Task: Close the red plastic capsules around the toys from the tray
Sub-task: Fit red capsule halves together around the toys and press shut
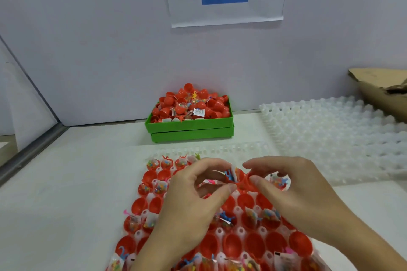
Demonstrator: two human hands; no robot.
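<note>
A translucent white tray point(222, 151) lies in front of me, filled with red capsule halves point(231, 243); many hold small bagged toys point(251, 218). Above its middle, my left hand point(193, 196) pinches a red capsule half point(233, 179) with a blue toy and a white packet sticking out. My right hand point(293, 187) pinches the other red half point(250, 179) right beside it, the two halves touching. Both forearms cover part of the tray.
A green bin point(189, 132) heaped with red capsules and bagged toys stands behind the tray near the wall. Stacked white trays point(334, 136) lie to the right, torn cardboard point(383, 92) beyond them. A metal rail runs along the left.
</note>
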